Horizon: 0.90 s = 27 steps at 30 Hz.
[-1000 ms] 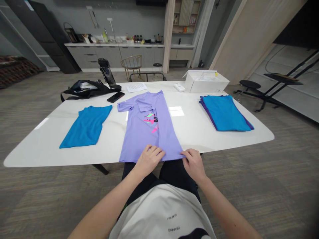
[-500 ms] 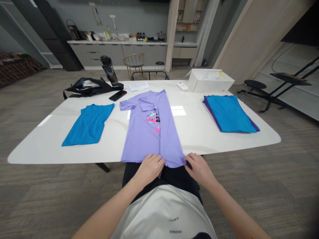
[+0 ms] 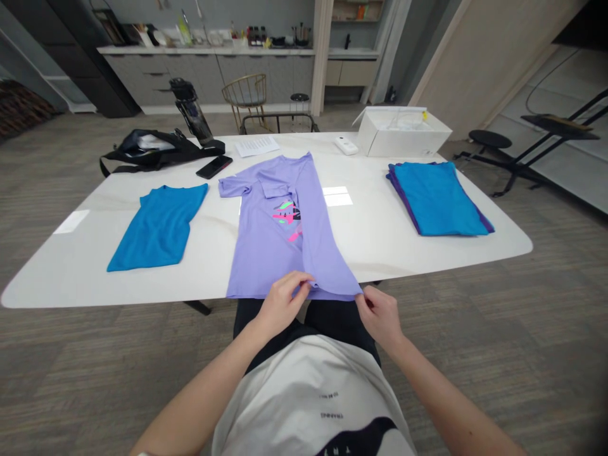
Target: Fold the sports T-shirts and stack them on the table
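A lilac T-shirt (image 3: 280,234) with a pink and green print lies lengthwise on the white table (image 3: 380,240), its right side folded over. The hem hangs at the near edge. My left hand (image 3: 280,303) pinches the hem near its middle, fingers closed on the cloth. My right hand (image 3: 381,313) grips the hem's right corner. Both hands sit just off the table's near edge, above my lap.
A folded blue shirt (image 3: 159,225) lies at the left, a stack of blue and purple shirts (image 3: 437,197) at the right. Behind are a black bag (image 3: 147,149), bottle (image 3: 190,117), phone (image 3: 215,166), paper (image 3: 256,145), remote (image 3: 346,146) and white box (image 3: 403,132).
Both hands have gone from resting flat on the hem to pinching it and lifting it slightly off the table edge. The view has tilted down a little.
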### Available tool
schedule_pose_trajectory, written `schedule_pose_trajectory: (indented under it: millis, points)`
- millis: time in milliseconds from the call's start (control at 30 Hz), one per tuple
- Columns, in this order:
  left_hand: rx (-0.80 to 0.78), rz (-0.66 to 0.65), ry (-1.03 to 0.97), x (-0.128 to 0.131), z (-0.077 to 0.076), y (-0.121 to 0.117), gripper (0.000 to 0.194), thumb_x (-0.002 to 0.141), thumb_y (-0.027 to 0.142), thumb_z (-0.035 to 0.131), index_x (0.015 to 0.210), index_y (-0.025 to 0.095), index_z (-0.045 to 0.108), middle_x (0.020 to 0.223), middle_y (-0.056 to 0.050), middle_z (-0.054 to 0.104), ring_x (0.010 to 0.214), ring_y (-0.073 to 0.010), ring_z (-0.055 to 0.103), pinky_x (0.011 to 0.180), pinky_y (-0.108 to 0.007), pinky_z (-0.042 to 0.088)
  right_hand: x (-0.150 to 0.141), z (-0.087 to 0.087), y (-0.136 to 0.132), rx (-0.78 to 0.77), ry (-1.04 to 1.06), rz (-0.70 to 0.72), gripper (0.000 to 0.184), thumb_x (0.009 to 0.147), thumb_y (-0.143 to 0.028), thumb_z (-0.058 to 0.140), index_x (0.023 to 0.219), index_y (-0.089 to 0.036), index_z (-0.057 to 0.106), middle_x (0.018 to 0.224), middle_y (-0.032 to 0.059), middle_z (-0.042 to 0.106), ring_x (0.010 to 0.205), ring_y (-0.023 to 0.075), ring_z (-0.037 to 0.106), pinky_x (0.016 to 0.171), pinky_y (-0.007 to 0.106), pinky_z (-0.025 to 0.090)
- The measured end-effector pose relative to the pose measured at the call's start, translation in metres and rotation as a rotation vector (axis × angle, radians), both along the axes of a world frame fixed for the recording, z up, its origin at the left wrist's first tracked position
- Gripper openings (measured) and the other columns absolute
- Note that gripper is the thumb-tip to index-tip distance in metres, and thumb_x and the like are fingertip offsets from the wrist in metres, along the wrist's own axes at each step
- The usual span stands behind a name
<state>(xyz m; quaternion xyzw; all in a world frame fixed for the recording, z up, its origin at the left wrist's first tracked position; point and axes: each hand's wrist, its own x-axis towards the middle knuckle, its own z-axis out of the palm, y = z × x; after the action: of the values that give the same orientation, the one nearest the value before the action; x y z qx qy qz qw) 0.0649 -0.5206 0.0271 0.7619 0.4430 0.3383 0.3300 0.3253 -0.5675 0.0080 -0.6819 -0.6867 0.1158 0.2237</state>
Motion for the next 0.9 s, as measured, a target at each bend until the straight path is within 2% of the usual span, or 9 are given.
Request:
schedule_pose_trajectory:
  millis: [67, 167, 233, 333, 433, 567, 667, 733, 900]
  points:
    - [-0.02, -0.038, 0.137, -0.003, -0.003, -0.002, 0.021, 0.098, 0.018, 0.05, 0.104, 0.024, 0.068, 0.1, -0.003, 0.073, 0.094, -0.0175, 0.068, 0.088, -0.032, 0.053, 0.001, -0.003, -0.002, -0.077, -0.04, 0.039, 0.04, 0.097, -0.029, 0.042, 0.057, -0.024, 0.038, 0.059, 0.0018, 0.056, 0.058, 0.0145, 0.047, 0.061, 0.029, 0.033]
    - [-0.015, -0.065, 0.315, -0.008, -0.002, -0.013, 0.023, 0.093, 0.011, 0.05, 0.098, 0.024, 0.068, 0.095, -0.002, 0.072, 0.09, -0.0182, 0.068, 0.083, -0.031, 0.052, 0.008, -0.007, -0.002, -0.299, -0.097, 0.208, 0.041, 0.094, -0.034, 0.054, 0.057, -0.022, 0.041, 0.057, -0.0006, 0.055, 0.055, 0.0141, 0.046, 0.058, 0.03, 0.026]
    - [-0.039, -0.088, 0.384, -0.012, 0.006, -0.02, 0.02, 0.092, 0.013, 0.052, 0.095, 0.025, 0.067, 0.089, 0.0, 0.071, 0.084, -0.0178, 0.068, 0.077, -0.029, 0.05, 0.014, -0.006, 0.0, -0.406, -0.083, 0.291, 0.041, 0.093, -0.038, 0.06, 0.058, -0.022, 0.045, 0.056, -0.0018, 0.056, 0.054, 0.0137, 0.046, 0.057, 0.029, 0.025]
    - [-0.09, -0.095, 0.414, -0.019, 0.024, -0.015, 0.015, 0.093, 0.02, 0.055, 0.093, 0.027, 0.067, 0.083, 0.002, 0.07, 0.075, -0.0165, 0.066, 0.069, -0.028, 0.046, 0.019, 0.009, 0.014, -0.437, 0.003, 0.336, 0.034, 0.094, -0.043, 0.063, 0.067, -0.022, 0.056, 0.061, -0.0025, 0.06, 0.057, 0.014, 0.051, 0.057, 0.027, 0.028]
    - [-0.079, -0.027, 0.403, -0.028, 0.039, 0.019, 0.017, 0.096, 0.027, 0.053, 0.1, 0.027, 0.07, 0.09, 0.001, 0.073, 0.082, -0.0175, 0.068, 0.074, -0.029, 0.048, 0.018, 0.032, 0.049, -0.369, 0.064, 0.35, 0.03, 0.097, -0.045, 0.058, 0.077, -0.023, 0.064, 0.066, -0.0017, 0.064, 0.062, 0.0154, 0.056, 0.06, 0.027, 0.032]
    - [-0.025, 0.086, 0.428, -0.037, 0.045, 0.101, 0.024, 0.095, 0.031, 0.053, 0.111, 0.025, 0.07, 0.098, -0.002, 0.074, 0.085, -0.0197, 0.069, 0.076, -0.031, 0.051, 0.008, 0.05, 0.127, -0.207, 0.053, 0.352, 0.025, 0.099, -0.043, 0.056, 0.089, -0.023, 0.067, 0.078, 0.0007, 0.068, 0.072, 0.0172, 0.061, 0.066, 0.027, 0.038]
    - [0.065, 0.15, 0.45, -0.034, 0.04, 0.162, 0.023, 0.097, 0.03, 0.052, 0.109, 0.022, 0.069, 0.107, -0.005, 0.072, 0.093, -0.0213, 0.068, 0.082, -0.033, 0.052, -0.005, 0.043, 0.19, -0.088, -0.001, 0.337, 0.02, 0.099, -0.035, 0.056, 0.105, -0.021, 0.069, 0.09, 0.0032, 0.068, 0.08, 0.0177, 0.063, 0.076, 0.028, 0.043]
    - [0.128, 0.101, 0.466, -0.028, 0.032, 0.19, 0.022, 0.099, 0.029, 0.05, 0.109, 0.021, 0.068, 0.111, -0.006, 0.071, 0.099, -0.0217, 0.067, 0.086, -0.034, 0.051, -0.013, 0.032, 0.223, -0.034, -0.065, 0.325, 0.023, 0.099, -0.03, 0.056, 0.114, -0.019, 0.068, 0.1, 0.0064, 0.068, 0.089, 0.0184, 0.064, 0.084, 0.028, 0.044]
    - [0.262, -0.16, 0.614, -0.02, 0.006, 0.209, 0.023, 0.1, 0.035, 0.056, 0.116, 0.023, 0.068, 0.112, -0.008, 0.068, 0.109, -0.0237, 0.064, 0.095, -0.037, 0.048, -0.02, 0.013, 0.263, -0.076, -0.273, 0.387, 0.023, 0.102, -0.032, 0.052, 0.104, -0.019, 0.071, 0.099, 0.008, 0.069, 0.093, 0.0201, 0.065, 0.084, 0.029, 0.042]
